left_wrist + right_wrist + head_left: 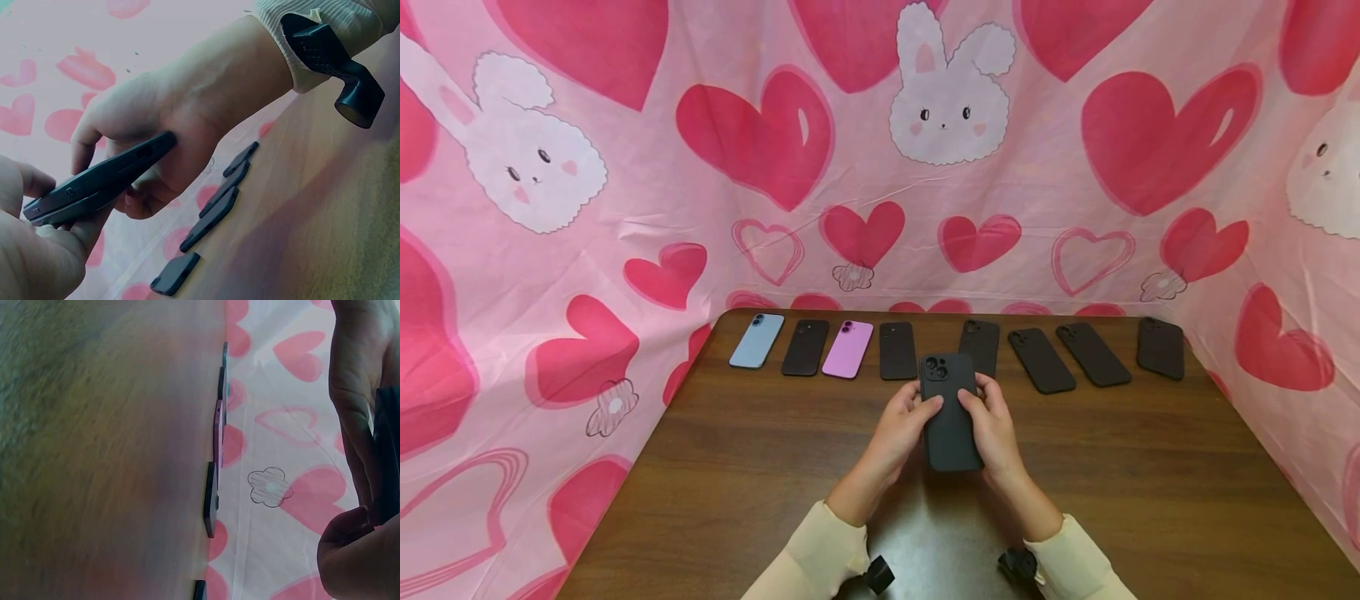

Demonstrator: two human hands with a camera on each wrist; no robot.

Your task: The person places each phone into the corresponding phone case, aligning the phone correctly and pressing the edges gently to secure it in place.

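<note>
Held phone (pixel 951 429), dark, camera block toward its top left corner, is up off the table (pixel 737 475), mid-frame in head view, back facing the wearer. Left hand (pixel 895 432) grips its left edge, right hand (pixel 997 432) its right edge; both thumbs lie on the back, fingers curled round the sides and partly hidden. Neither hand is free.

Left wrist view: two dark layers (pixel 103 175) in the grip, seemingly not flush, maybe phone plus case. Right wrist view only catches a strip of it at far right.

Step in hand: probably working phone and case together or apart, can't tell which. Next move likely calls for both hands steady, even thumb pressure along the edges, checking the corners; a slip could drop it.

Row along the table's far edge: blue phone (pixel 756 341), black phone (pixel 805 348), pink phone (pixel 847 350), dark phone (pixel 898 352) left of centre; four dark slabs (pixel 1042 361) centre to right, phones or cases unclear.
</note>
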